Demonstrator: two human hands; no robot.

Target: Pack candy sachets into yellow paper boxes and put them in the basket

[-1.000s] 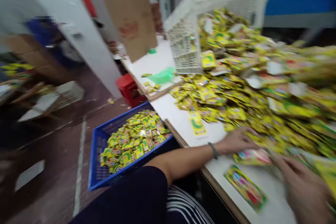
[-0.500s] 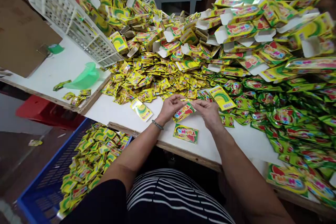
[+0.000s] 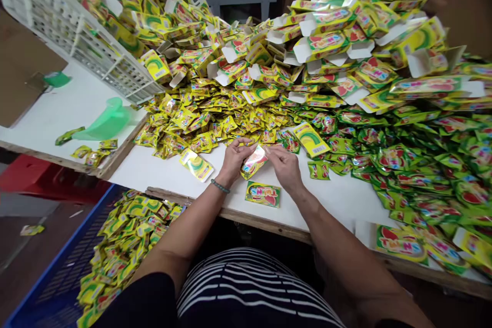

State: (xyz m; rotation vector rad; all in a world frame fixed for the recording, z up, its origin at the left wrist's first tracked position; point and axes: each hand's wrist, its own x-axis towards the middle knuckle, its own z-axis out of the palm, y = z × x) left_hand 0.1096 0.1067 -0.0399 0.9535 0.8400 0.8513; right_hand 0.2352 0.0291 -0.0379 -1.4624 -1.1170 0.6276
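A small green and yellow box (image 3: pixel 253 163) with a fruit print is held between my two hands, above the white tabletop (image 3: pixel 226 192). My left hand (image 3: pixel 235 160) pinches its left upper side. On its right upper edge are the closed fingertips of my right hand (image 3: pixel 283 164). Another printed box (image 3: pixel 263 194) lies flat just below the held one. To the left of my left hand rests a yellow box (image 3: pixel 196 165); beyond my right hand is a yellow box (image 3: pixel 311 139) with a barcode.
Behind my hands are heaps of yellow packets (image 3: pixel 192 118), green packets (image 3: pixel 395 159) and open boxes (image 3: pixel 326 46). A white basket (image 3: pixel 115 66) and green scoop (image 3: pixel 105 122) are at left. A blue crate (image 3: pixel 49 277) with filled packs stands below the table edge.
The view has shifted, so the table's contents appear further left. Both hands still hold the small box, whose printed face now catches more glare.
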